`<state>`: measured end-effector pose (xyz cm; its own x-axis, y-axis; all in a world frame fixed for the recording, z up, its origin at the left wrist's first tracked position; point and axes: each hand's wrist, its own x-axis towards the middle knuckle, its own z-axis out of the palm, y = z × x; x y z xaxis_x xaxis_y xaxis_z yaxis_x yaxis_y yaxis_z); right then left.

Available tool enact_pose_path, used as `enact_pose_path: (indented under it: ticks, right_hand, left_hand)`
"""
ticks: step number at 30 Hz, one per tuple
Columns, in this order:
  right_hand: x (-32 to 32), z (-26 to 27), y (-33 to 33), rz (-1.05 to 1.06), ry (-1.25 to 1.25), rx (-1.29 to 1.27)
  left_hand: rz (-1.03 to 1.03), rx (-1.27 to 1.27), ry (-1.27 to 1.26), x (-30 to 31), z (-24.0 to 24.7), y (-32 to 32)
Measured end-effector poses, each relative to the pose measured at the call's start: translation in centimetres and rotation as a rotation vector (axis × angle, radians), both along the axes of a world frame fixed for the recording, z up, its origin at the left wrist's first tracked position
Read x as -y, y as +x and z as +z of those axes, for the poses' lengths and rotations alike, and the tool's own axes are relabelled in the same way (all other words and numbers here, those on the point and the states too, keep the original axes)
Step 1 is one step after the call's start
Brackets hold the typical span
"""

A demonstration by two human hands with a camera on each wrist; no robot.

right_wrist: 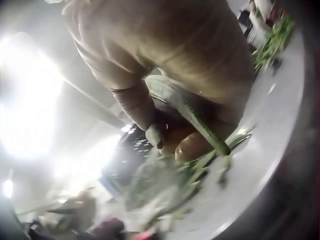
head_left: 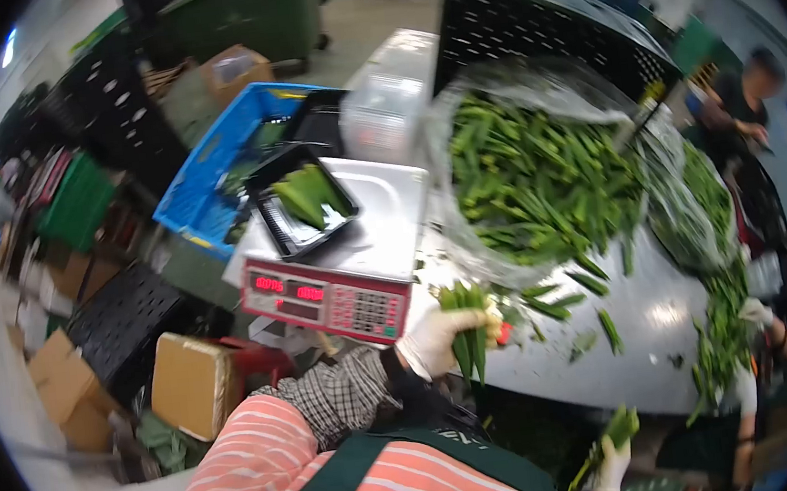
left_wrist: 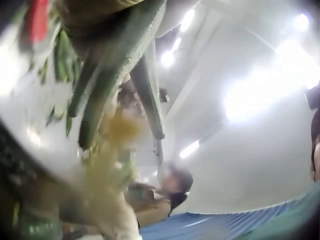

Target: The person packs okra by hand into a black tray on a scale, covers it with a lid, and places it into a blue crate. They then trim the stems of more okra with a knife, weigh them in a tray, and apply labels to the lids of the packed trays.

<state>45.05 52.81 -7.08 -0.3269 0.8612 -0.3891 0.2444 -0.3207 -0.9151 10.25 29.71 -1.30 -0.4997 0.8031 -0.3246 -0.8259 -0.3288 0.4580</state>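
Observation:
My gloved left hand [head_left: 434, 342] grips a small bunch of okra [head_left: 469, 341] in front of the scale, over the table's near edge; the pods hang downward in the left wrist view. Lower right, my gloved right hand [head_left: 613, 468] holds more okra [head_left: 621, 425], with a pod [right_wrist: 190, 116] crossing under the fingers in the right wrist view. A black tray [head_left: 288, 243] with several okra pods [head_left: 310, 197] sits on the red-and-white scale [head_left: 387, 232], whose red digits are lit. Beyond my hands lies a large clear bag of loose okra [head_left: 540, 177].
Stray pods [head_left: 611, 330] lie on the metal table [head_left: 560, 372]. A blue crate [head_left: 205, 184] and clear plastic containers [head_left: 385, 117] stand behind the scale. A second okra bag [head_left: 691, 200] is at right, near another person [head_left: 750, 98]. Cardboard boxes [head_left: 66, 371] are at left.

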Motion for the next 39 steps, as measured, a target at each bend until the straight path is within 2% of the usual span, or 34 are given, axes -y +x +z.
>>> enact_pose_path:
  ticks: [1,2,3,4,5,6,7,8,9,10,11,12,13,14,15,17,19,21,23,25,27,29,30,31,32,33,34,35,36,37,39]
  right_hand:
    - [-3.0,-4.3,4.9,0.152,0.001,0.076]
    - [2.0,0.7,2.1,0.083,0.217,0.14]
    - [-0.1,-0.7,4.6,0.367,0.265,0.996]
    - [0.3,0.6,2.7,0.353,0.264,1.066]
    - [1.0,1.9,1.1,0.33,0.255,1.138]
    - [-2.7,-3.6,3.1,0.313,0.249,1.139]
    - [-6.4,-9.8,5.8,0.339,0.446,0.188]
    - [-6.6,-9.4,5.0,0.311,0.56,0.275]
    - [-6.5,-6.9,1.6,0.283,0.671,0.369]
    - [-5.1,-2.5,-2.1,0.286,0.684,0.486]
    - [-5.6,-0.8,-4.1,0.416,0.9,0.614]
    - [-5.8,0.9,-6.5,0.463,0.996,0.497]
    - [-5.9,2.4,-8.9,0.493,0.964,0.446]
    - [-6.2,3.8,-11.5,0.522,0.936,0.387]
    - [-6.8,4.2,-14.1,0.544,0.935,0.33]
    - [-8.0,4.5,-19.1,0.611,0.949,0.261]
    - [-9.4,3.0,-24.7,0.674,0.992,0.203]
    - [-10.5,1.8,-30.4,0.74,1.091,0.211]
    - [-11.6,-0.3,-35.4,0.708,1.125,0.333]
    - [-12.2,-2.3,-38.6,0.672,1.097,0.414]
    - [-13.2,-2.1,-39.4,0.755,1.063,0.493]
    - [-14.0,-0.9,-38.3,0.608,1.153,0.25]
    - [-13.9,0.8,-37.1,0.594,1.178,0.166]
    - [-13.1,3.2,-35.8,0.66,1.025,0.219]
    - [-13.0,3.2,-34.5,0.765,0.938,0.109]
    - [-10.5,6.3,-33.5,0.895,0.875,0.109]
    - [-8.9,7.1,-33.0,1.083,0.752,0.171]
    - [-7.2,7.5,-32.6,1.238,0.715,0.055]
    - [-5.7,8.0,-32.6,1.377,0.56,-0.038]
    - [-4.8,9.2,-33.3,1.49,0.399,-0.027]
    - [-5.9,7.9,-35.8,1.315,0.525,-0.152]
  left_hand:
    - [0.106,-0.089,-0.015,1.9,1.7,-2.2]
    - [0.24,-0.163,-0.063,3.8,2.6,-4.5]
    - [0.364,-0.231,-0.107,5.6,3.5,-6.7]
    - [0.465,-0.258,-0.141,7.3,4.4,-9.0]
    - [0.515,-0.448,-0.236,9.4,4.3,-11.7]
    - [0.508,-0.424,-0.206,10.7,6.7,-12.7]
    - [0.555,-0.35,-0.247,12.2,6.3,-14.7]
    - [0.491,-0.335,-0.241,13.9,4.5,-17.8]
    - [0.517,-0.326,-0.325,14.6,4.2,-18.9]
    - [0.514,-0.263,-0.445,15.2,3.8,-20.0]
    - [0.563,-0.287,-0.693,15.3,4.5,-19.7]
    - [0.575,-0.317,-0.727,16.4,3.1,-20.5]
    - [0.565,-0.411,-0.601,16.6,3.6,-19.7]
    - [0.461,-0.688,-0.59,17.3,4.2,-18.5]
    - [0.526,-1.127,-0.719,17.5,3.2,-18.0]
    - [0.74,-0.825,-0.646,12.8,6.2,-13.2]
    - [0.534,-0.745,-0.556,8.7,8.9,-8.2]
    - [0.389,-0.836,-0.55,5.9,5.6,-5.8]
    - [0.149,-0.799,-0.512,2.9,2.5,-3.3]
    - [0.05,-0.663,-0.457,-0.1,0.8,-1.1]
    - [0.021,-0.526,-0.403,-1.6,0.2,0.3]
    - [-0.015,-0.498,-0.431,-2.3,0.4,-0.1]
    - [-0.036,-0.582,-0.451,-2.7,0.3,-0.6]
    - [-0.057,-0.667,-0.469,-3.2,0.2,-0.8]
    - [0.018,-0.927,-0.478,-4.0,-0.7,-1.1]
    - [0.017,-0.92,-0.476,-5.2,-0.4,-1.3]
    - [0.139,-1.25,-0.564,-6.9,0.1,-1.5]
    - [0.275,-1.581,-0.646,-8.2,0.3,-1.7]
    - [0.262,-1.619,-0.716,-9.1,-0.6,-1.8]
    - [0.276,-1.614,-0.719,-9.3,-1.4,-1.9]
    - [-0.083,-0.936,-0.651,-8.4,-3.1,-2.0]
